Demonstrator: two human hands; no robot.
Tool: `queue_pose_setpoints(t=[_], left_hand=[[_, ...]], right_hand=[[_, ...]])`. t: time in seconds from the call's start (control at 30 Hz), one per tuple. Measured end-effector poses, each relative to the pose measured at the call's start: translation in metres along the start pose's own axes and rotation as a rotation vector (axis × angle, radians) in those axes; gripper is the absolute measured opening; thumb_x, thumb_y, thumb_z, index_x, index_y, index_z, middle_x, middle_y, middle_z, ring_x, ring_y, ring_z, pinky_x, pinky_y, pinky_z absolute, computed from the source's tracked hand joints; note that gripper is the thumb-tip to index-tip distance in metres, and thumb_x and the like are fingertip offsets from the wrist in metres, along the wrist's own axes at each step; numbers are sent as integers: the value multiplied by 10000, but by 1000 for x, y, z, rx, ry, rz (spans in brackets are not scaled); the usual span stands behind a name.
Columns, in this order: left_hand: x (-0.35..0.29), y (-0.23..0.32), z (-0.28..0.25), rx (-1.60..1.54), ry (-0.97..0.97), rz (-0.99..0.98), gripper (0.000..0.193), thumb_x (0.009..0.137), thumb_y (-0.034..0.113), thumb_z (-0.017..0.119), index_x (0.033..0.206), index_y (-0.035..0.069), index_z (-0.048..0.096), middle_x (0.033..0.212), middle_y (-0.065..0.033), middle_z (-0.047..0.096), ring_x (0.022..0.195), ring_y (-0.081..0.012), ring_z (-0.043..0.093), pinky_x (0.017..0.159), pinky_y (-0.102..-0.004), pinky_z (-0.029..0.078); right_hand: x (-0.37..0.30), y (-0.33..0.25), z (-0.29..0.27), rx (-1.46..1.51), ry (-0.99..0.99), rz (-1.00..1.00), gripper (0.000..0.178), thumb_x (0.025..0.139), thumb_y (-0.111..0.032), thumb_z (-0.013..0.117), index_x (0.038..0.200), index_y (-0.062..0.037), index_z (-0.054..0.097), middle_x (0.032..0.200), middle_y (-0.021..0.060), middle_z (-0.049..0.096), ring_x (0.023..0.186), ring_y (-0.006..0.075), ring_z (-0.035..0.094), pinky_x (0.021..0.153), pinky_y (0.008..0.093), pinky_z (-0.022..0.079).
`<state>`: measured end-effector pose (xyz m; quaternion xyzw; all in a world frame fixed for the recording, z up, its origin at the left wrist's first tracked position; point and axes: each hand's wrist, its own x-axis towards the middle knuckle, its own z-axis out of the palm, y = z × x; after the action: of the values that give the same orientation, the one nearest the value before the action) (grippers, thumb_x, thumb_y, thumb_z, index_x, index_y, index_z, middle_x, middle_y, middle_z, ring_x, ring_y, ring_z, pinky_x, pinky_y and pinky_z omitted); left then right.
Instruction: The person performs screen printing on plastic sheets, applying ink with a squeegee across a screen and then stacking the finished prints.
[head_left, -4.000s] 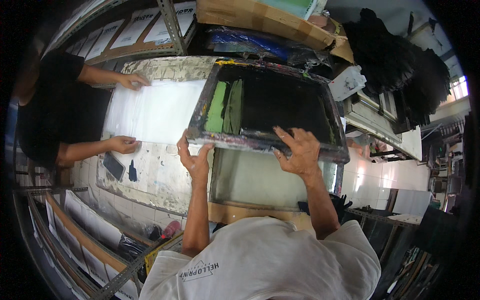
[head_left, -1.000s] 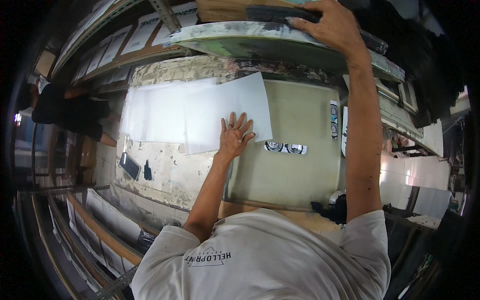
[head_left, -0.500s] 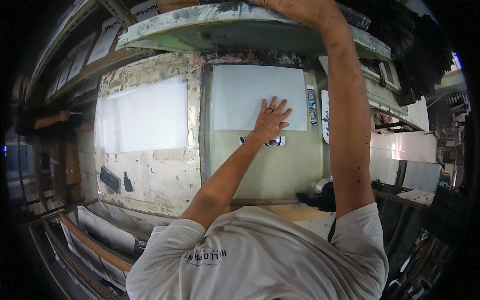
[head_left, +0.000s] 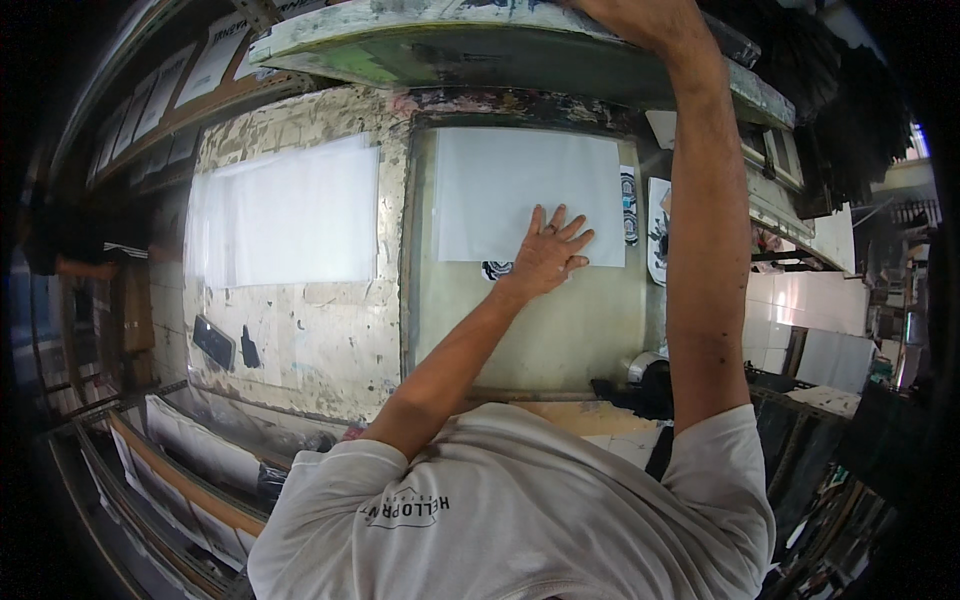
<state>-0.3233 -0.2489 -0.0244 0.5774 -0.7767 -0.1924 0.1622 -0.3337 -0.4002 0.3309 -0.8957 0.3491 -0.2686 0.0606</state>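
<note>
My left hand lies with fingers spread on the near right part of a white paper sheet, which rests on a pale greenish flat board. Small printed strips show at its borders: one strip along the right edge, another strip at the near edge, partly under my hand. Raised across the far side is a large paint-stained frame. At its top edge is my right hand, the arm stretched far forward. Its fingers run out of the picture, so their grip is hidden.
A stack of white sheets lies on the stained table left of the board. Nearer are a phone and a small dark object. A dark cloth sits at the board's near right corner. Shelves stand lower left.
The sheet has slid slightly toward me and to the right under my left hand, closing up on the printed strips. My right arm stays raised at the frame. The view has shifted a little.
</note>
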Motion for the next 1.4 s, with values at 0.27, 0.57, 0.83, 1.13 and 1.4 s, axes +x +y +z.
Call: queue_pose_setpoints(t=[0.27, 0.57, 0.83, 1.13, 1.4], left_hand=[[-88, -42, -137, -965, 1239, -167, 844, 854, 160, 774, 1547, 33, 309, 1315, -165, 593, 1196, -252, 573, 1022, -364, 454], [-225, -77, -94, -1036, 1048, -590, 931, 587, 3, 929, 1400, -42, 477, 1267, -112, 620, 1153, -216, 594, 1021, -347, 495], [-253, -105, -24, -184, 967, -589, 1020, 504, 433, 951, 1348, 17, 558, 1452, -186, 435, 1333, -387, 372, 1087, -513, 376], [-257, -104, -26, -138, 919, -626, 1017, 532, 428, 944, 1388, 66, 531, 1491, -193, 397, 1293, -386, 403, 1051, -514, 408], [-254, -99, -28, -205, 945, -672, 998, 543, 490, 917, 1355, 25, 572, 1448, -198, 401, 1320, -383, 383, 1075, -494, 389]], right_hand=[[-74, 12, 41, -38, 133, -192, 442, 778, -410, 800, 1129, -143, 769, 998, 142, 748, 876, 315, 721, 798, 412, 553], [-220, -6, 119, 274, -49, -3, 374, 790, -162, 767, 1163, -176, 757, 830, 109, 677, 704, 276, 650, 668, 396, 509], [-272, 12, 198, 93, -495, 44, 689, 761, -154, 792, 1413, -193, 573, 1091, 142, 622, 1064, 308, 553, 992, 476, 332], [-181, 85, 266, -27, -209, 17, 812, 603, -150, 792, 1386, -166, 579, 1162, 105, 541, 1144, 294, 493, 1019, 495, 290], [-70, 151, 301, -84, -127, -44, 739, 692, -151, 801, 1399, -188, 589, 1253, 135, 607, 1191, 322, 535, 1016, 490, 305]])
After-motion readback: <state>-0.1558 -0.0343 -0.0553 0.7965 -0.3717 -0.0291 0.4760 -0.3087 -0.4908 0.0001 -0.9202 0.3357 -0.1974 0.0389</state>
